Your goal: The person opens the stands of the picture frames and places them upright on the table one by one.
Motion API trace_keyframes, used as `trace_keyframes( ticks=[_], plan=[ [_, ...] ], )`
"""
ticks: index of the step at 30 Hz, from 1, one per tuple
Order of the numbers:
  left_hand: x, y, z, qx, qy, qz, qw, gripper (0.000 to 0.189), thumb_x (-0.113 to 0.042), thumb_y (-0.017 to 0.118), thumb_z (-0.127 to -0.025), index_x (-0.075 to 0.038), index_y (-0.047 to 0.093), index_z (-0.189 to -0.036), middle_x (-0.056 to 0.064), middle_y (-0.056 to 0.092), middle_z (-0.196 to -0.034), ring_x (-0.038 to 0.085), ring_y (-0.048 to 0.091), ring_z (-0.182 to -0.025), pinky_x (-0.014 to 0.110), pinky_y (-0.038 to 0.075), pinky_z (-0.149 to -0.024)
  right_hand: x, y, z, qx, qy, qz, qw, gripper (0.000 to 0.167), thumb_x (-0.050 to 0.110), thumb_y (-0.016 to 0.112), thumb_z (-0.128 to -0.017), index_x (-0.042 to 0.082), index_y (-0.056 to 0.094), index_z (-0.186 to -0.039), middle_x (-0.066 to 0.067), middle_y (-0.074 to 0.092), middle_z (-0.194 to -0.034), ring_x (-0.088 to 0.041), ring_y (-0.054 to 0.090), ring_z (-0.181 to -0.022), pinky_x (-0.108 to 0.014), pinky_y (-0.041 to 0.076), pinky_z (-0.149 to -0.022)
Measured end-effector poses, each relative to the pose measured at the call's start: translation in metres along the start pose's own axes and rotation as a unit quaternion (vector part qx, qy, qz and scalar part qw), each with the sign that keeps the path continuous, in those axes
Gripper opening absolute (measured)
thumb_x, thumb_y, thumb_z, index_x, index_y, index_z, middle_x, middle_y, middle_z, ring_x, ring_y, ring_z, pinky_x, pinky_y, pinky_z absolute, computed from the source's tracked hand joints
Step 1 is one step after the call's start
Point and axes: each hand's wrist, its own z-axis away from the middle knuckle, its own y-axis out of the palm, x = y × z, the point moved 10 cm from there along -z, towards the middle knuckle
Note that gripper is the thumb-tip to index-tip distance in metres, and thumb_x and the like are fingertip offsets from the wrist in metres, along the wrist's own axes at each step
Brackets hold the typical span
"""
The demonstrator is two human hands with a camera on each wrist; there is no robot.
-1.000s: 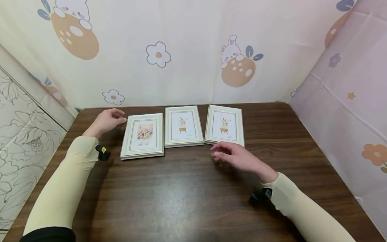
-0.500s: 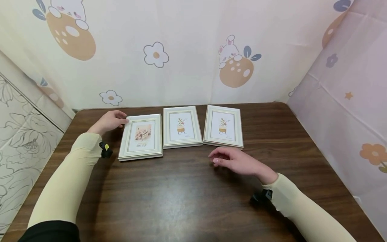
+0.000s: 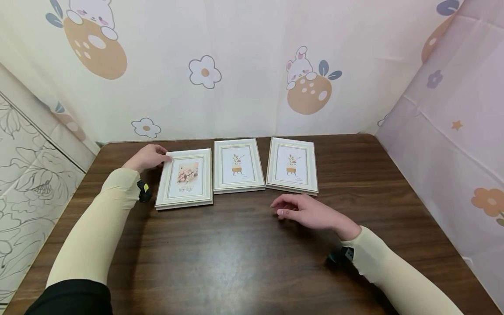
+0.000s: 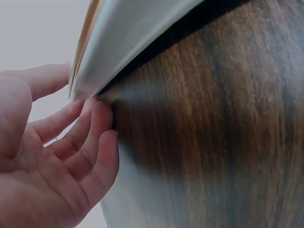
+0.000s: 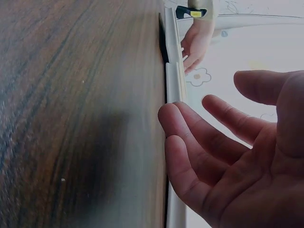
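Pinkish print (image 3: 187,173) inside leftmost frame (image 3: 185,202), left hand (image 3: 146,158) around its corner.

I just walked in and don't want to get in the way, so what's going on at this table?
A person's left hand pinches the far left corner of the leftmost frame, which bears the words "free style". The middle frame and the rightmost frame, both with plant pictures, lie face up beside it on the wooden table. The right hand hovers near the rightmost frame's near edge, holding nothing.
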Motion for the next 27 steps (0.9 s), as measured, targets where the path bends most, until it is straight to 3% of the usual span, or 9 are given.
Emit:
trace_keyframes(
  ticks=[6, 10, 21, 27],
  plan=[
    [0.004, 0.002, -0.002, 0.006, -0.027, 0.054, 0.9982, 0.053, -0.026, 0.063, -0.099, 0.009, 0.046, -0.135, 0.027, 0.053, -0.127, 0.034, 0.06, -0.104, 0.04, 0.057, -0.081, -0.001, 0.004, -0.002, 0.006, 0.001, 0.005, 1.0, 0.031, 0.027, 0.055, -0.104, 0.005, 0.061, -0.126, -0.005, 0.07, -0.111, -0.022, 0.068, -0.094, -0.029, 0.052, -0.08],
    [0.007, 0.001, -0.004, -0.006, -0.038, 0.066, 0.9971, 0.048, -0.023, 0.064, -0.098, 0.008, 0.049, -0.132, 0.026, 0.054, -0.125, 0.032, 0.061, -0.101, 0.036, 0.058, -0.078, -0.001, 0.005, -0.003, 0.009, 0.0, 0.005, 1.0, 0.031, 0.027, 0.055, -0.104, 0.006, 0.061, -0.126, -0.004, 0.069, -0.113, -0.02, 0.068, -0.095, -0.031, 0.052, -0.081],
    [0.01, -0.001, -0.002, -0.027, -0.043, 0.086, 0.9949, 0.045, -0.019, 0.063, -0.098, 0.009, 0.051, -0.131, 0.026, 0.055, -0.125, 0.028, 0.062, -0.097, 0.034, 0.057, -0.079, -0.006, 0.006, -0.003, 0.011, 0.003, 0.001, 0.9999, 0.031, 0.026, 0.054, -0.104, 0.006, 0.061, -0.127, -0.005, 0.069, -0.114, -0.02, 0.067, -0.095, -0.03, 0.052, -0.081],
    [0.008, -0.001, -0.002, -0.01, -0.033, 0.119, 0.9923, 0.045, -0.021, 0.062, -0.099, 0.006, 0.047, -0.133, 0.022, 0.053, -0.124, 0.028, 0.058, -0.099, 0.036, 0.057, -0.08, -0.01, 0.006, -0.005, 0.011, 0.003, -0.003, 0.9999, 0.03, 0.025, 0.055, -0.104, 0.006, 0.061, -0.126, -0.006, 0.069, -0.114, -0.021, 0.067, -0.095, -0.03, 0.052, -0.081]
  ],
)
